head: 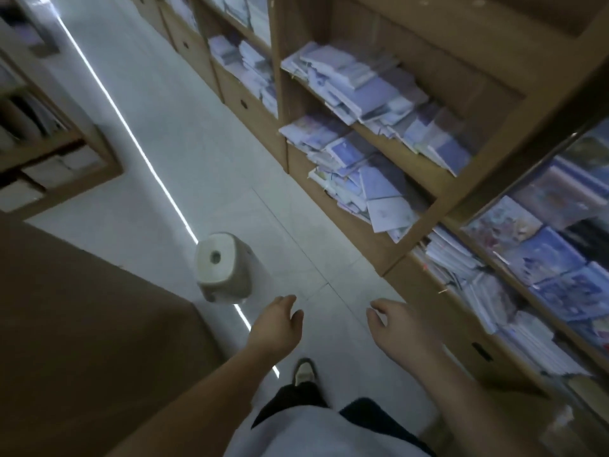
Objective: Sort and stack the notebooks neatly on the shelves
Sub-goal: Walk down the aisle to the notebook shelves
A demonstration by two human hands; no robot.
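Observation:
Untidy heaps of pale blue and purple notebooks [362,84] lie on an upper shelf of the wooden shelving unit [468,166] on the right. A second messy pile of notebooks [359,173] fills the shelf below, some hanging over the edge. More notebooks with printed covers [543,258] sit in the nearer section at far right. My left hand [276,324] and my right hand [395,328] hang over the floor in front of me. Both are empty with loosely relaxed fingers, well short of the shelves.
A white plastic stool [220,268] stands on the tiled floor [197,153] just ahead of my left hand. A brown counter [82,324] fills the lower left. Another shelving unit [49,153] stands at far left. My shoe [304,371] shows below.

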